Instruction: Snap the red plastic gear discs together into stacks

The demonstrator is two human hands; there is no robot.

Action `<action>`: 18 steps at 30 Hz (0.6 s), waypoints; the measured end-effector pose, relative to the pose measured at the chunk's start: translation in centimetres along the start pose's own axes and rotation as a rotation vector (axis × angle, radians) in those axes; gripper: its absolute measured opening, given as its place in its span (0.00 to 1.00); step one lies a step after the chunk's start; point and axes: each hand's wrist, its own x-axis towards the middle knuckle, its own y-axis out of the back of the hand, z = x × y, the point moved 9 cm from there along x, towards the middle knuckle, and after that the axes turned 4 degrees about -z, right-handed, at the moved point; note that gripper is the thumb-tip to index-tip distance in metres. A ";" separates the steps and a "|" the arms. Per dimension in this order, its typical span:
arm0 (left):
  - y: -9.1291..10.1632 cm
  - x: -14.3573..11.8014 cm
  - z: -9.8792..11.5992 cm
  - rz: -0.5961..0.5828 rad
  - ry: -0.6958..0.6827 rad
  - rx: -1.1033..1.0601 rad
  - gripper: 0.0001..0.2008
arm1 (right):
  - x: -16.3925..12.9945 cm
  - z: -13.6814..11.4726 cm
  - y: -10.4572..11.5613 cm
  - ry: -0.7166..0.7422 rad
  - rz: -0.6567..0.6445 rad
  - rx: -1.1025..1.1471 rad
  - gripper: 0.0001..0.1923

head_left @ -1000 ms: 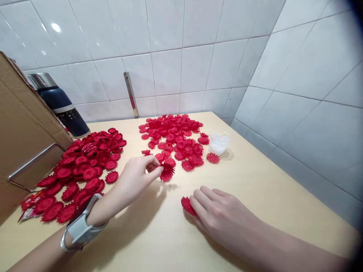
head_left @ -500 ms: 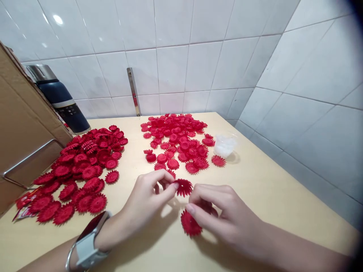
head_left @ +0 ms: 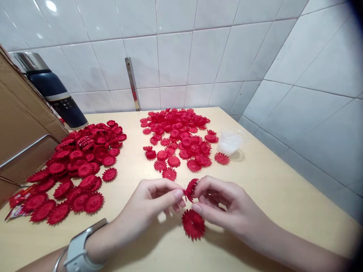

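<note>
We had both hands brought together over the pale, wood-toned surface (head_left: 278, 196), around one deep-red, round, fabric-like disc with a toothed rim (head_left: 191, 189). It stood tilted nearly on edge, above the surface. The left hand (head_left: 157, 200) pinched its left side between thumb and forefinger. The right hand (head_left: 224, 202) curved in from the other side with its fingers bent and the forefinger against the disc; whether it was gripping or only steadying, we could not tell.

A second red toothed disc, small-holed at its centre (head_left: 194, 224), lay flat below the hands, just beside the right thumb. Beyond them a broad, loose scatter of red toothed discs (head_left: 181, 124) spread toward the tiled wall, with a clear plastic cup with whitish contents (head_left: 229, 140) at its right. A denser heap of similar discs (head_left: 85, 170) lay to our left, by an upright brown cardboard panel (head_left: 22, 102) and a dark-blue flask with a silver cap (head_left: 58, 94).

The step in hand, as we judged it, was working a single disc between both sets of fingers. The next move seemed to call for a light pinch on the rim, so that the thin teeth were not crushed, and care not to nudge the disc underneath.
</note>
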 end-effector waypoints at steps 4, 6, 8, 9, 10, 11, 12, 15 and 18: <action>-0.2 0.0 -0.5 0.009 0.039 -0.056 0.08 | -0.3 -0.3 -0.4 0.012 -0.016 0.136 0.05; -0.4 0.0 -0.9 0.011 0.068 -0.093 0.09 | -0.4 -0.2 -0.7 -0.012 -0.040 0.250 0.06; -0.5 -0.1 -1.2 0.019 0.085 -0.114 0.09 | -0.4 0.1 -1.0 -0.049 -0.053 0.351 0.08; -0.4 -0.1 -1.3 0.031 0.090 -0.115 0.09 | -0.4 0.3 -1.0 -0.070 -0.046 0.385 0.08; -0.4 -0.1 -1.3 0.043 0.087 -0.104 0.08 | -0.3 0.6 -0.9 -0.089 -0.032 0.406 0.08; -0.3 -0.1 -1.2 0.056 0.074 -0.077 0.07 | -0.3 0.8 -0.8 -0.106 -0.017 0.417 0.09; -0.1 -0.2 -0.9 0.068 0.051 -0.037 0.07 | -0.2 1.0 -0.7 -0.116 -0.003 0.422 0.09; 0.0 -0.2 -0.3 0.072 -0.006 0.052 0.12 | -0.1 0.8 -0.6 -0.073 -0.011 0.333 0.09; 0.1 -0.2 -0.6 0.065 0.028 -0.042 0.12 | -0.6 -1.9 -0.1 0.221 0.006 -0.145 0.07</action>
